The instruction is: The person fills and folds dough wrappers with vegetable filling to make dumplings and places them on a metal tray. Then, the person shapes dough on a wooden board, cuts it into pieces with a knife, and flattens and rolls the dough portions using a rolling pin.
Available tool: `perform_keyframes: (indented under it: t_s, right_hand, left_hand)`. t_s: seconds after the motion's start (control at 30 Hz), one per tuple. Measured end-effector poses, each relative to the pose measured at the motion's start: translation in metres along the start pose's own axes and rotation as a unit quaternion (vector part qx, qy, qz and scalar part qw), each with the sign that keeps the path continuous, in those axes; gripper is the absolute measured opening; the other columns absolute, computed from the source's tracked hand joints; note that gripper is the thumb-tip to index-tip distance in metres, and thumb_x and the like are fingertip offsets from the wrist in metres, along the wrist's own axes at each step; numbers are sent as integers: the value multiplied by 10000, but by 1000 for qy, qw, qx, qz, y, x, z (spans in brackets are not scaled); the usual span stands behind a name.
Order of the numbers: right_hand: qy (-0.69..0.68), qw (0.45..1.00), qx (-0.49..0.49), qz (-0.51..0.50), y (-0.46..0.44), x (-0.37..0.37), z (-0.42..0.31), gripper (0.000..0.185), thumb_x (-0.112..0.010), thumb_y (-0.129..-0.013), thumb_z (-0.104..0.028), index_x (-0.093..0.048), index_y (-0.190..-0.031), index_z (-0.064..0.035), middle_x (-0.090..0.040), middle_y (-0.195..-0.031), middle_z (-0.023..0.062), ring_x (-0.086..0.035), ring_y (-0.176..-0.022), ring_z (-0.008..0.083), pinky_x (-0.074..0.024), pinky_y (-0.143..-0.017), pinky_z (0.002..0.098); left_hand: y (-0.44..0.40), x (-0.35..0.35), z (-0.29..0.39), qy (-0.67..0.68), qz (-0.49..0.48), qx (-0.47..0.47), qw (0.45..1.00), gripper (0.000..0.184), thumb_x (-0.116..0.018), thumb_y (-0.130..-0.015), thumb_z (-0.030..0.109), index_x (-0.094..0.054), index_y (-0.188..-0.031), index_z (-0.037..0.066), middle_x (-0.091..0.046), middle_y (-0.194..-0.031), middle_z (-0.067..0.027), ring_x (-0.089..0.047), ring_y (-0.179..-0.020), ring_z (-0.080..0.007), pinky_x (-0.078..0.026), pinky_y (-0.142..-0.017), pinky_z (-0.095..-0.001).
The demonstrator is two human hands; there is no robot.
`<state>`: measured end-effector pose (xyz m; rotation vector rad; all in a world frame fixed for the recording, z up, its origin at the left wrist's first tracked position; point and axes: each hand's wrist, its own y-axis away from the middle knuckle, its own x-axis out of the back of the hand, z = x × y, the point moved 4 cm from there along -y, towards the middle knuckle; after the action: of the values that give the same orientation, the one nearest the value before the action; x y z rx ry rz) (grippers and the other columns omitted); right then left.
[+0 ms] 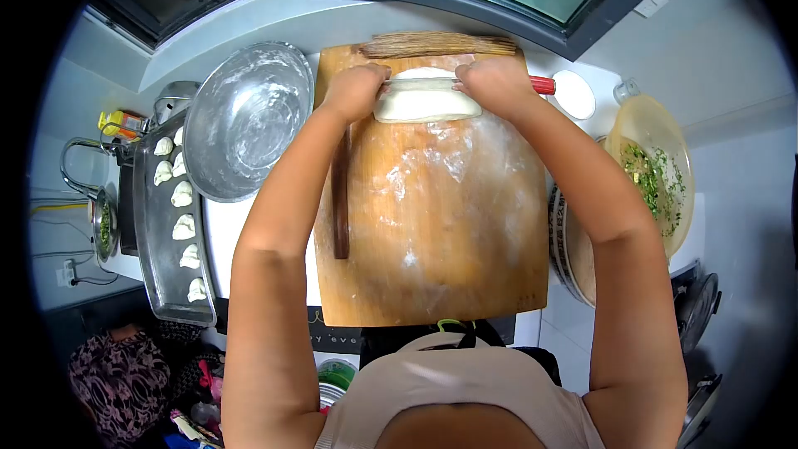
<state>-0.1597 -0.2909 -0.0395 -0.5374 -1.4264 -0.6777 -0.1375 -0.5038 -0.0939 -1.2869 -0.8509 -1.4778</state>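
Note:
My left hand and my right hand are both closed on a long grey knife with a red handle that sticks out past the right hand. Its narrow blade lies crosswise over a flattened white piece of dough, near the back of a floured wooden board. Dough shows both behind and in front of the blade. Whether the blade has gone through cannot be seen. A thin dark rolling pin lies lengthwise along the board's left side, below my left hand.
Left of the board stand a flour-dusted metal bowl and a metal tray with several shaped dough pieces. A straw brush lies along the back edge. At right are a translucent bowl with chopped greens and a white round item.

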Motion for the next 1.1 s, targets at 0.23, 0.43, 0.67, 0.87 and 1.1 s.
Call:
perform_keyframes:
  t_s: [0.23, 0.43, 0.67, 0.87, 1.1]
  right_hand:
    - [17, 999, 13, -48, -22, -20, 9, 229, -561, -906, -300, -677, -954, -107, -697, -872, 106, -668, -852, 287, -521, -695, 422]
    - [-10, 999, 41, -19, -35, -53, 27, 285, -554, -904, -363, -633, -879, -91, -677, -789, 113, -655, -740, 325, -501, -651, 446]
    - [-73, 996, -2, -45, -27, -107, 54, 259, -516, -933, -342, -587, -913, -94, -649, -753, 128, -644, -746, 337, -492, -658, 472]
    - [-46, 999, 7, -8, -15, -123, 46, 260, -500, -938, -353, -564, -896, -105, -647, -734, 113, -640, -700, 337, -493, -620, 463]
    - [-82, 993, 82, 24, 16, -100, 39, 273, -549, -909, -381, -560, -850, -115, -630, -713, 97, -631, -702, 321, -474, -603, 450]
  left_hand:
    - [-15, -28, -15, 54, -5, -22, 998, 145, -572, -881, 220, -623, -907, 87, -657, -953, -119, -622, -926, -324, -487, -759, -452]
    - [-24, -37, -15, 71, -14, -33, 997, 138, -581, -870, 201, -599, -874, 64, -657, -945, -123, -620, -917, -336, -486, -764, -451]
    - [-41, -62, 2, -13, -14, -48, 999, 87, -546, -826, 139, -611, -863, 93, -662, -917, -118, -642, -882, -316, -511, -750, -432]
    - [-10, -53, 18, 13, 114, -48, 992, 215, -648, -805, 173, -576, -973, 62, -606, -988, -151, -578, -986, -348, -462, -834, -453]
    - [109, -55, 58, 133, 409, 22, 902, 518, -716, -748, 123, -442, -1176, 21, -432, -1189, -236, -423, -1120, -403, -334, -986, -507]
